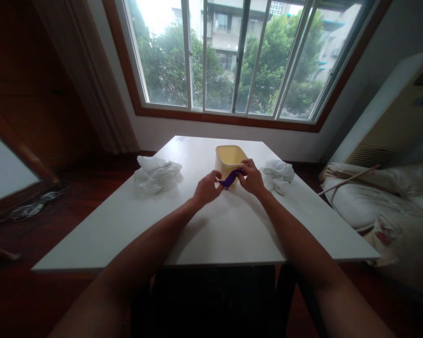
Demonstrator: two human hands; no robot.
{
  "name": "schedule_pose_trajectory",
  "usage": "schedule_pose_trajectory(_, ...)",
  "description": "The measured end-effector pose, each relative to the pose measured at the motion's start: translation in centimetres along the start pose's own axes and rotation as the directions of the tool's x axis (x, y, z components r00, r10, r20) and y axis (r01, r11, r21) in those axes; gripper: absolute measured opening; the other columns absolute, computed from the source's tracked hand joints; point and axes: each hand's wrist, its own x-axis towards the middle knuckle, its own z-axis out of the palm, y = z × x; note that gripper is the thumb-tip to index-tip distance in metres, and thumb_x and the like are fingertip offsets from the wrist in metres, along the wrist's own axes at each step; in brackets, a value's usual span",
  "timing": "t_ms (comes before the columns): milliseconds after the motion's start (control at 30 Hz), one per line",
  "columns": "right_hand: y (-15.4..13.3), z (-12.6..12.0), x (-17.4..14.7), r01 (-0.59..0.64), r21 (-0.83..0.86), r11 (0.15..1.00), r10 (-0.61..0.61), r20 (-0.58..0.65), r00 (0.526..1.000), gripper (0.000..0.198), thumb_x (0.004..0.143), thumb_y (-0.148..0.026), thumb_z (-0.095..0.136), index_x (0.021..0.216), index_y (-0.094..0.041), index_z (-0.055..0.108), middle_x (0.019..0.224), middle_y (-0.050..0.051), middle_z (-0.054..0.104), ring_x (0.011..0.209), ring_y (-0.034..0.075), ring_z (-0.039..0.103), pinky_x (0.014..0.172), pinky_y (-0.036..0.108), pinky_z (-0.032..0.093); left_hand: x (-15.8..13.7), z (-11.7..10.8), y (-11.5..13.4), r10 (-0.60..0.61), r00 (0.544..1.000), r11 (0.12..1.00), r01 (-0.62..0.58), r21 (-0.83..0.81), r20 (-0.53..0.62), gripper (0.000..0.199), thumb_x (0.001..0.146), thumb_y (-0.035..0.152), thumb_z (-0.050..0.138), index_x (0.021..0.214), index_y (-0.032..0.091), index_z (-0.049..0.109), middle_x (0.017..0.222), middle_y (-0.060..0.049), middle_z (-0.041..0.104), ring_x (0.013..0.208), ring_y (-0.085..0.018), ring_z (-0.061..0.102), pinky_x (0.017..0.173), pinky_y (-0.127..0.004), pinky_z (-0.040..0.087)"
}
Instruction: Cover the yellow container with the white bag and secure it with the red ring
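Note:
In front of a pale yellow plastic tub (pixel 223 159), a small dark purple strip (pixel 228 180) that looks like soft cloth is stretched between my two hands. My left hand (pixel 208 188) has thumb and fingers around its left end. The right end is pinched by my right hand (pixel 252 177), whose fingertips are close to the tub's front wall. The strip hangs a little above the white table, sagging slightly in the middle. What lies inside the tub cannot be made out from here.
A crumpled white plastic bag (pixel 157 173) lies on the white table (pixel 225 234) to the left, another white bag (pixel 278 175) to the right. Behind the table is a window (pixel 232 61). Covered bundles with a stick (pixel 348 179) stand at the right.

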Motion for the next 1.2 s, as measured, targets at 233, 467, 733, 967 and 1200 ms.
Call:
schedule_pose_trajectory(233, 0.0, -0.6, -1.6, 0.052, 0.339, 0.939, -0.068, 0.035, 0.997, 0.01, 0.073, -0.012, 0.062, 0.082, -0.017, 0.065, 0.104, 0.006, 0.055, 0.075, 0.012, 0.057, 0.064, 0.027, 0.052, 0.9, 0.0, -2.7, 0.017, 0.979, 0.999, -0.008, 0.047, -0.202, 0.098, 0.071, 0.046, 0.075, 0.148, 0.015, 0.023, 0.146, -0.022, 0.043, 0.13, -0.035, 0.049, 0.106, -0.052, 0.044)
schedule_pose_trajectory(467, -1.2, -0.2, -2.0, 0.023, 0.565, 0.825, -0.101, 0.108, 0.989, 0.003, 0.075, -0.016, 0.063, 0.076, -0.018, 0.061, 0.1, 0.006, 0.056, 0.083, 0.015, 0.058, 0.063, 0.025, 0.051, 1.3, 0.0, -4.7, 0.146, 0.976, 0.989, -0.144, 0.019, -0.165, 0.146, 0.052, 0.059, 0.085, 0.154, 0.015, -0.009, 0.155, -0.027, 0.024, 0.143, -0.043, 0.03, 0.114, -0.059, 0.033)
schedule_pose_trajectory(733, -1.1, -0.1, -1.7, -0.106, 0.64, 0.761, 0.011, 0.15, 0.989, 0.009, 0.076, -0.022, 0.056, 0.078, -0.018, 0.063, 0.09, 0.005, 0.066, 0.083, 0.016, 0.061, 0.073, 0.029, 0.049, 1.6, -1.7, -5.1, 0.22, 0.968, 0.963, -0.196, 0.186, -0.117, 0.148, 0.047, 0.061, 0.086, 0.155, 0.015, -0.004, 0.151, -0.026, 0.032, 0.137, -0.045, 0.037, 0.11, -0.059, 0.037)
schedule_pose_trajectory(967, 5.0, -3.7, -0.6, -0.539, 0.343, 0.769, 0.631, -0.28, 0.723, 0.025, 0.076, -0.034, 0.047, 0.054, -0.02, 0.047, 0.048, -0.004, 0.04, 0.05, 0.012, 0.036, 0.049, 0.026, 0.03, 1.7, -2.3, -5.1, 0.28, 0.959, 0.933, -0.262, 0.248, -0.04, 0.144, 0.049, 0.054, 0.086, 0.155, 0.015, -0.003, 0.153, -0.025, 0.03, 0.138, -0.044, 0.035, 0.11, -0.057, 0.036)
schedule_pose_trajectory(1200, 5.5, -6.0, -0.6, -0.51, -0.224, 0.83, 0.428, -0.33, 0.842, 0.031, 0.079, -0.034, 0.054, 0.052, -0.022, 0.045, 0.051, -0.001, 0.046, 0.054, 0.015, 0.039, 0.056, 0.028, 0.03, 1.5, -1.9, -3.8, 0.317, 0.948, 0.912, -0.312, 0.268, 0.024, 0.134, 0.052, 0.046, 0.086, 0.155, 0.015, 0.005, 0.152, -0.023, 0.032, 0.14, -0.043, 0.034, 0.113, -0.056, 0.033)
